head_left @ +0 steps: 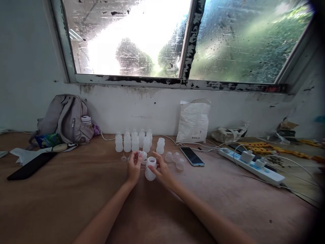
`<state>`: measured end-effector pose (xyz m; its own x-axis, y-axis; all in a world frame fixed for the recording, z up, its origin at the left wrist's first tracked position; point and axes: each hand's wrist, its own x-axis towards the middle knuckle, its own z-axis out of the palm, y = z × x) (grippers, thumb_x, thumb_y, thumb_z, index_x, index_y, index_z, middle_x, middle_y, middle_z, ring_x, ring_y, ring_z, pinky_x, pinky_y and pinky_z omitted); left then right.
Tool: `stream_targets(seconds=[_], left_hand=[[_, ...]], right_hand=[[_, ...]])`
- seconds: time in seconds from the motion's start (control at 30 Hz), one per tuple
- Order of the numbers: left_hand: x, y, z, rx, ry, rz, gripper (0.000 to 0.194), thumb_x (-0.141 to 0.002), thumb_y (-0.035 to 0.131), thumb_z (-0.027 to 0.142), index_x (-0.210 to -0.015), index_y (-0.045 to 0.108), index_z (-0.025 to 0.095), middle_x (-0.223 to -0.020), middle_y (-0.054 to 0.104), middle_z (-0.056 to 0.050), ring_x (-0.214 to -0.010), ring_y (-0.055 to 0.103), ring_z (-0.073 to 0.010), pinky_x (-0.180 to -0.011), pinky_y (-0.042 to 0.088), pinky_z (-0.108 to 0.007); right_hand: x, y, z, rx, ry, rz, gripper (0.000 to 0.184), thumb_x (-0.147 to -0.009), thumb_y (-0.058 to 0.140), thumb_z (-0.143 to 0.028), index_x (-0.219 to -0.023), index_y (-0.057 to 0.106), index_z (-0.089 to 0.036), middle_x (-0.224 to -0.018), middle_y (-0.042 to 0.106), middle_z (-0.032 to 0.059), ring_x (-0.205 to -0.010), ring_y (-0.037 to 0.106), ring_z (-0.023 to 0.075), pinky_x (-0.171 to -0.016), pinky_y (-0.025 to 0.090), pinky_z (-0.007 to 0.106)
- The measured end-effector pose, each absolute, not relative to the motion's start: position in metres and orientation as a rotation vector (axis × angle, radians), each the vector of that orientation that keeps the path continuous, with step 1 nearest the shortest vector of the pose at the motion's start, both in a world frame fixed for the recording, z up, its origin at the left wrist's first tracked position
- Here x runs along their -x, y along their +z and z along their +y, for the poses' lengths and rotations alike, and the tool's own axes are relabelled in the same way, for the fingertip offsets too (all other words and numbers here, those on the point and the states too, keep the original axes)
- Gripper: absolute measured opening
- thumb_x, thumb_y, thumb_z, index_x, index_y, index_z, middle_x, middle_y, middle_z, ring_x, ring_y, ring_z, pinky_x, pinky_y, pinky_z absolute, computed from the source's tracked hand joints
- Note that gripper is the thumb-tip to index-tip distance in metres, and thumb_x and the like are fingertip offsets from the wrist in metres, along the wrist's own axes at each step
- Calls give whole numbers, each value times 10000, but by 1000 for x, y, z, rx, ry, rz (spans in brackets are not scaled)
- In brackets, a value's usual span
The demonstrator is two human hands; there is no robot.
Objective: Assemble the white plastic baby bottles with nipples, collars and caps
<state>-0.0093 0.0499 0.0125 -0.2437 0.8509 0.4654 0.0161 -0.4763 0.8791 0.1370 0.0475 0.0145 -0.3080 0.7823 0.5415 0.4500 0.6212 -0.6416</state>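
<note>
In the middle of the table an open-mouthed, milky white baby bottle point(150, 173) stands upright. My right hand point(164, 171) grips it from the right, thumb in front and fingers behind. My left hand point(134, 169) pinches a clear bottle top point(143, 155) just left of the bottle's mouth, apart from it; its exact shape is partly hidden by the fingers. Behind my hands stand several baby bottles with clear tops point(127, 141), and one bottle without a top point(160, 146) to their right. Several clear domed caps point(180, 164) lie right of my right hand. A small clear ring point(123, 158) lies by my left hand.
A phone point(192, 156) and a white power strip point(250, 165) with chargers and cables lie on the right. Against the wall stand a white plastic bag point(193, 122) and, at left, a grey backpack point(67, 118). A black flat case point(31, 166) lies at far left.
</note>
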Motion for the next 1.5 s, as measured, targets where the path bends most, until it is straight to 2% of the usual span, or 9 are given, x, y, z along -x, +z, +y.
stream_targets(seconds=[0.07,0.17,0.3,0.47,0.63,0.87,1.07,1.27,1.5], left_hand=[[6,23,40,-1492,1817,981,203,-810,433,326,-951,479,186,-988,549,-56,-874,545,-156,-775,430,-268],[4,33,29,-1691,1766,959,199,-823,420,288,-980,491,189,-1035,536,-61,-904,528,-161,-790,420,-279],[5,32,27,-1938,1722,1022,216,-840,378,238,-1002,509,186,-1005,544,-62,-941,504,-174,-836,387,-313],[8,23,29,-2110,1692,1010,248,-846,337,221,-1041,486,186,-1019,516,-69,-987,477,-182,-879,361,-338],[4,17,29,-2128,1668,1012,316,-788,466,258,-1095,420,197,-1069,484,-77,-1013,461,-197,-890,362,-350],[-3,10,30,-1946,1709,1075,417,-745,525,232,-1140,389,210,-1090,487,-74,-987,484,-188,-867,384,-332],[-1,11,29,-1852,1652,1012,457,-730,544,235,-1151,368,209,-1001,515,-67,-895,531,-174,-809,428,-320],[1,10,32,-1884,1632,912,486,-729,547,253,-1164,335,210,-1128,456,-101,-938,518,-181,-795,447,-319],[5,10,35,-1984,1555,933,351,-751,517,258,-1084,423,201,-1064,514,-79,-941,522,-181,-799,451,-324]], right_hand=[[-134,9,46,945,611,-1917,502,-795,464,-367,-1229,276,-198,-911,570,41,-746,546,137,-665,447,249],[-131,0,44,883,694,-1982,476,-774,499,-359,-1183,317,-200,-893,568,35,-731,542,140,-647,439,253],[-128,-10,43,867,628,-2090,486,-699,589,-351,-1102,376,-183,-836,566,34,-681,519,149,-609,418,261],[-126,-14,43,892,593,-2091,403,-705,578,-320,-1036,396,-180,-819,557,29,-670,510,147,-601,412,260],[-127,-17,45,846,597,-2073,355,-687,574,-215,-993,397,-187,-880,555,39,-773,533,169,-678,423,280],[-127,-19,47,789,588,-2064,381,-673,574,-160,-1008,395,-192,-960,558,58,-851,540,182,-733,422,291],[-133,-15,49,811,610,-2105,451,-691,581,-225,-1099,393,-189,-954,574,55,-812,551,179,-697,425,286],[-142,-12,52,837,616,-2122,566,-685,603,-310,-1183,364,-185,-933,588,54,-749,551,168,-657,421,274],[-144,-9,51,864,629,-2156,537,-698,593,-370,-1156,397,-169,-884,591,49,-715,539,160,-647,430,280]])
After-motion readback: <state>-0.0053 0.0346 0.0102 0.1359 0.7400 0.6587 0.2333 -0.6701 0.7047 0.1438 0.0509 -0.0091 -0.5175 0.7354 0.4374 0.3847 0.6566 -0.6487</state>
